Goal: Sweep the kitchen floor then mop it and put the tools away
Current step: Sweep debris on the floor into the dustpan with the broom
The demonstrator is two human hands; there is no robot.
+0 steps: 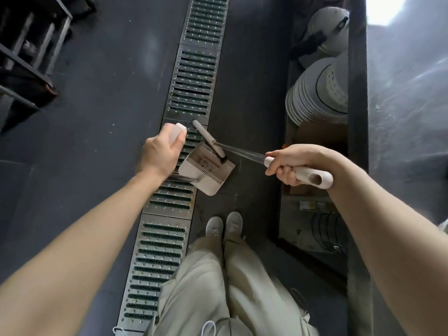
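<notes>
**Light tools, held at the handle tops**

The broom (210,139) and dustpan (209,171) look light, stiff plastic on thin poles. You hold each by its top grip: your right hand (292,164) fingers clenched round the broom handle, your left hand (161,152) round the dustpan's. The pan sits on the floor beside the drain grate (191,76), ahead of your shoes (224,225).

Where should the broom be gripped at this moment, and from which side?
Probably at the pale grip end of the broom handle, as the right hand does now: fingers wrapped round it from above on the person's right. The shaft slants down leftwards to the brush head at the dustpan, so the raised end gives leverage. The left hand holds the dustpan's upright handle.
</notes>
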